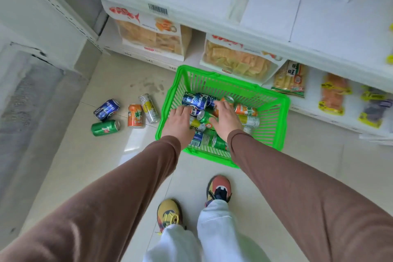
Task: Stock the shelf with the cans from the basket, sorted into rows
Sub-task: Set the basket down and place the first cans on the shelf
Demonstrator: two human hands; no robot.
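Left hand, right hand on basket cans; Pepsi can topmost.

A green basket sits on the floor just before the shelf, with cans heaped inside it. Both hands reach into the basket: the left hand lies flat on the cans near its left wall, and the right hand spreads over the middle of the heap. Left of the basket four cans lie on the floor: a silver can nearest, then an orange can, a blue can and a green can. Snack bags stand behind the basket.
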